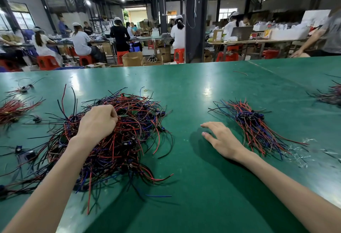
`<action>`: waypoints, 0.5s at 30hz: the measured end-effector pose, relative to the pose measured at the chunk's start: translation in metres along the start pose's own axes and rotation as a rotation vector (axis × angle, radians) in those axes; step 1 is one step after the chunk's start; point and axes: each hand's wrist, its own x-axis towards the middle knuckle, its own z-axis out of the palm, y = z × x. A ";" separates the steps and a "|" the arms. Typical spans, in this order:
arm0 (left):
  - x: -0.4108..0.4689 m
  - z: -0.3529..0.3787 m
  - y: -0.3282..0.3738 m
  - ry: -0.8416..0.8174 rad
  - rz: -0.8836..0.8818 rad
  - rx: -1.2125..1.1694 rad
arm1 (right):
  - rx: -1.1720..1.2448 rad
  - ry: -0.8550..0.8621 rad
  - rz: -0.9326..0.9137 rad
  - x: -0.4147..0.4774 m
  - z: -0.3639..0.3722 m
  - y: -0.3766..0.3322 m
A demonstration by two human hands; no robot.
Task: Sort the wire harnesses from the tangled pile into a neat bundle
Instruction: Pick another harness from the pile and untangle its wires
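A big tangled pile of red, black and blue wire harnesses (121,140) lies on the green table (203,186) at centre left. My left hand (98,122) is on top of the pile with its fingers curled into the wires, pinching some near the pile's middle. To the right lies a neater bundle of harnesses (252,124), its connectors gathered together and its wires fanned out. My right hand (221,138) rests flat on the table just left of that bundle, fingers straight and holding nothing.
More wire bunches lie at the left edge (13,109) and the far right (332,94). Loose single harnesses (24,89) sit at the far left, and a small yellow rubber band (145,90) lies behind the pile. Workers sit at benches beyond the table.
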 end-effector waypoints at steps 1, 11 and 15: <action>0.003 -0.002 0.000 0.024 0.007 -0.032 | 0.007 -0.004 0.007 0.000 0.000 0.000; 0.004 -0.017 0.029 0.042 0.052 -0.664 | 0.020 0.014 -0.009 -0.003 -0.002 -0.003; -0.015 -0.007 0.062 -0.068 0.180 -0.707 | 0.104 0.122 -0.046 -0.005 -0.005 -0.009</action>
